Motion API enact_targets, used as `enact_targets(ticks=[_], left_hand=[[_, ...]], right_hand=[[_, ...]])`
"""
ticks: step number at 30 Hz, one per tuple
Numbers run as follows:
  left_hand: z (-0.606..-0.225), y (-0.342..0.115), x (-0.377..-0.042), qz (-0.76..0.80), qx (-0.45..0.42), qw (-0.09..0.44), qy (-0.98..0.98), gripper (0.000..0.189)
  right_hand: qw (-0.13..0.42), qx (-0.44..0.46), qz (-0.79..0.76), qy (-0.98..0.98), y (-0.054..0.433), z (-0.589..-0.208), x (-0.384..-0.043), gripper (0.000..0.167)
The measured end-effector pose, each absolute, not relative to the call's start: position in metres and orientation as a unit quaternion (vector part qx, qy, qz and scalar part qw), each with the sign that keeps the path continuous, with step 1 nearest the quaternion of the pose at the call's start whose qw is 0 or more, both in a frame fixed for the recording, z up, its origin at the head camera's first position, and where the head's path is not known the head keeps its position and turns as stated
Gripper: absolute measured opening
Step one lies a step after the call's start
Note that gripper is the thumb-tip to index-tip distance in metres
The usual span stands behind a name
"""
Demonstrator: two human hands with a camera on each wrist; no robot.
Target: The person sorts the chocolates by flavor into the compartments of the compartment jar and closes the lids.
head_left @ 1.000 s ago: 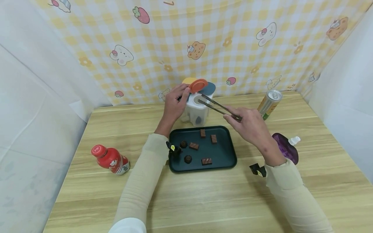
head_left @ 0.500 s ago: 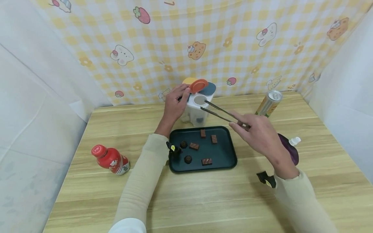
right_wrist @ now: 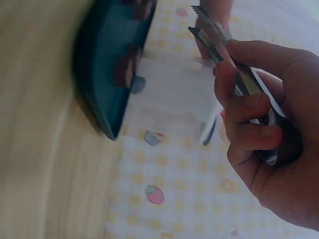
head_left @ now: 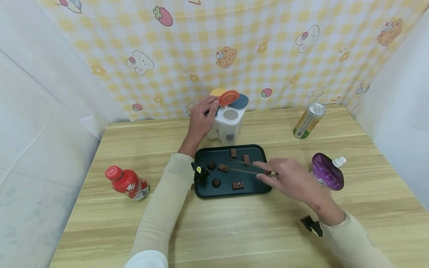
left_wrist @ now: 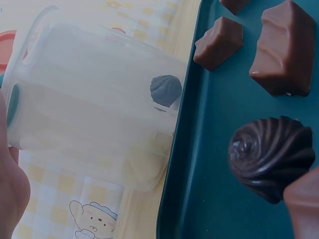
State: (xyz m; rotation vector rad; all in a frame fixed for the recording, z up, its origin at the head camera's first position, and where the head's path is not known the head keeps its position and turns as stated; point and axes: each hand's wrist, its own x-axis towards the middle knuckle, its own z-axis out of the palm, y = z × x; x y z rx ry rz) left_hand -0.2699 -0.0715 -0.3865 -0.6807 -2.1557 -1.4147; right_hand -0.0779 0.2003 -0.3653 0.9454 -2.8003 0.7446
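Note:
My left hand (head_left: pixel 202 116) grips the top of a white translucent container (head_left: pixel 225 131), its thumb by the raised orange lid (head_left: pixel 228 98). The round opening under that lid is uncovered. A dark swirled chocolate (left_wrist: pixel 166 90) shows through the container wall, low inside. My right hand (head_left: pixel 289 180) holds metal tongs (right_wrist: pixel 244 74), which look blurred over the dark green tray (head_left: pixel 254 188) in the head view; their tips are apart with nothing between them. Rectangular brown chocolates (head_left: pixel 238 185) and dark swirled ones (head_left: pixel 216 182) lie on the tray, several in all.
A red bottle (head_left: pixel 129 184) stands on the left of the wooden table (head_left: pixel 228 230). At the back right is a drink can (head_left: pixel 308 121), with a purple pouch with a white cap (head_left: pixel 327 171) lying nearer. A checked cloth (head_left: pixel 201 41) hangs behind.
My right hand has drawn the tongs back from the container's opening and lowered them over the tray. My left hand stays on the container, with the orange lid still raised.

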Motion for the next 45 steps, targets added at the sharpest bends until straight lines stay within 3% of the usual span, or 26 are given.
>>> enact_targets(ticks=[12, 25, 45], left_hand=[[-0.385, -0.07, -0.27, -0.508, -0.237, 0.229, -0.796, 0.033], [-0.382, -0.071, -0.267, -0.501, -0.218, 0.211, -0.81, 0.035], [-0.386, -0.072, -0.268, -0.507, -0.235, 0.22, -0.8, 0.033]], right_hand=[[-0.007, 0.354, 0.236, -0.905, 0.179, -0.385, -0.071, 0.036], [-0.04, 0.343, 0.229, -0.91, 0.175, -0.389, -0.072, 0.036], [-0.032, 0.354, 0.222, -0.908, 0.173, -0.391, -0.069, 0.033]])
